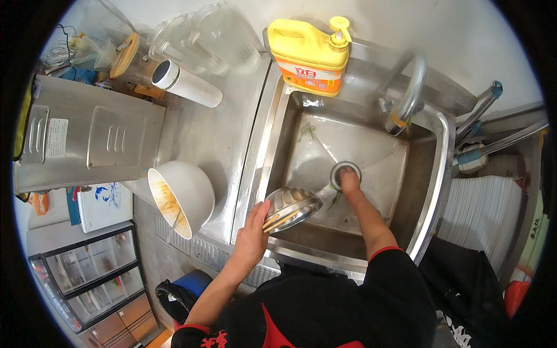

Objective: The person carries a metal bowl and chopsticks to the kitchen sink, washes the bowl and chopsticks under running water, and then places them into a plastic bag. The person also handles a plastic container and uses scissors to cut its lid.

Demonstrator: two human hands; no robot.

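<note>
My left hand [252, 232] grips a shiny metal bowl [290, 199], tilted over the near left edge of the stainless steel sink [383, 163]. A pair of wooden chopsticks [283, 220] is held along with the bowl. Down in the basin, my right hand [349, 180] reaches into the round drain [333, 167]; its fingertips are hidden, so what they hold is unclear. Bits of green leaf [308, 130] lie on the basin floor toward the far left. More greens [335, 201] lie just beside the drain.
A faucet [411, 98] arches over the sink's far right corner. Behind the basin stands a yellow detergent jug [309, 52]. The left counter bears a food-stained white bowl [191, 195], a white flask [191, 85] and clear pitchers [222, 39]. Stacked white plates [481, 213] sit at right.
</note>
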